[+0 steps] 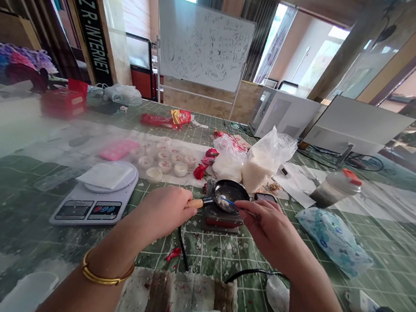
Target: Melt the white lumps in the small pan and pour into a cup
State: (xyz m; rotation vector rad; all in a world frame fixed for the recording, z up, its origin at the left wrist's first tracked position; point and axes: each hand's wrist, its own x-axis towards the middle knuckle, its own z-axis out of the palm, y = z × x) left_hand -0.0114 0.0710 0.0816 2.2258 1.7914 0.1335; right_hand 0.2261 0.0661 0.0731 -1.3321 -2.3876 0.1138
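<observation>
My left hand (171, 203) is closed around the wooden end of the handle of a small black frying pan (231, 186). The pan rests on a small electric hot plate (221, 223). Whitish pieces (221, 201) lie in the pan with a little clear liquid. A thin blue stick (229, 202) reaches into the pan, pinched in the fingers of my right hand (264, 223). What the stick's tip is made of is too small to tell.
A kitchen scale (97, 197) stands left, with several small filled cups (164, 163) behind it. Bags of white granules (263, 164) and red flowers (200, 171) sit beyond the pan. At right are a tissue pack (331, 238), a shaker bottle (337, 188) and a power strip (368, 310).
</observation>
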